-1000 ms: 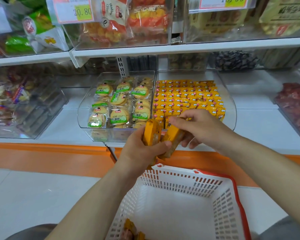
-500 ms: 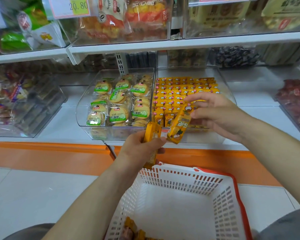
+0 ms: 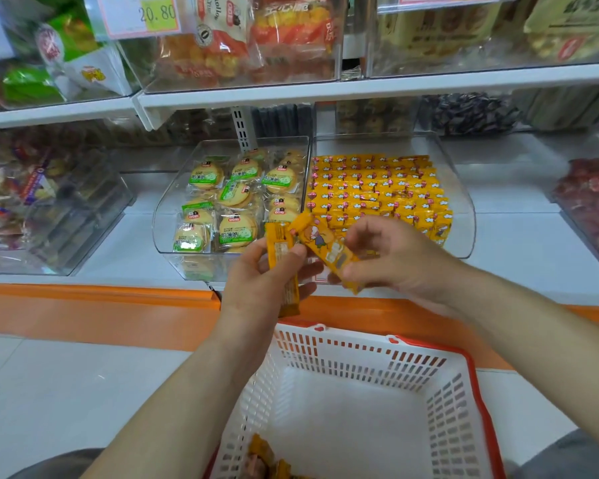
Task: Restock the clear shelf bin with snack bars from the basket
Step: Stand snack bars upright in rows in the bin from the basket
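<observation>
Left hand (image 3: 261,276): fingers and thumb curled round one yellow snack bar, the upright bar (image 3: 281,254); the wrapper's lower end sticks out below the palm; narrow grip, nothing else held

Right hand (image 3: 396,259): thumb and fingertips pinch the lower part of a second yellow bar, the tilted bar (image 3: 324,248), printed face up, upper end slanting up and to the left; the remaining fingers loosely curled

Position of both bars: in the air in front of the shelf edge, above the basket's far rim, just beside each other; whether they touch cannot be told

Clear shelf bin (image 3: 465,233): on the lower shelf, behind the right hand; packed in neat rows with shelved bars (image 3: 377,188) of the same yellow wrapper

Basket (image 3: 429,369): white lattice walls, red rim, below the hands; a few loose bars (image 3: 265,458) in its near left corner

Neighbouring bin (image 3: 163,216): left of the clear shelf bin, holds round green-labelled cakes (image 3: 237,202)

Price tag (image 3: 153,13): upper shelf, reads 20.80
</observation>
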Action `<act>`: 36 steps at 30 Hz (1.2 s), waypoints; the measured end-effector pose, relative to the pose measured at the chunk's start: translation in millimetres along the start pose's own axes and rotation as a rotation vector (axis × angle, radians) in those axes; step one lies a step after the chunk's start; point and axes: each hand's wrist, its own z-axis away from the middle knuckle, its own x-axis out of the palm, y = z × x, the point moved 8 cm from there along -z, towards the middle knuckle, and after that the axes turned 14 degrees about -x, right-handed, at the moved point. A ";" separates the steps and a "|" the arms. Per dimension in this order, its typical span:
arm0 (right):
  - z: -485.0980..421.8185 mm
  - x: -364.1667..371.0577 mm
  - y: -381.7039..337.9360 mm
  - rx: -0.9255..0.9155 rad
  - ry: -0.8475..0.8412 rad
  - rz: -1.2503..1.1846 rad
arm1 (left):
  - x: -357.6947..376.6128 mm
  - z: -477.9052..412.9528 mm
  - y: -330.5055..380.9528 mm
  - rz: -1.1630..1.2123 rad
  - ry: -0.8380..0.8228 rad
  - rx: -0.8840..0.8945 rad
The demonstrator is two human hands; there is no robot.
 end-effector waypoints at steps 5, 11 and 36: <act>1.7 9.5 1.9 -0.014 -0.086 0.036 | 7.4 -0.7 -4.1 -0.084 -0.046 -0.013; -13.0 -41.2 -8.0 -0.090 0.059 0.204 | -7.4 -3.8 -4.6 -0.182 0.051 -0.009; -63.3 -61.4 39.9 -0.024 0.100 1.009 | -10.4 -10.2 -14.1 -0.266 0.098 -0.067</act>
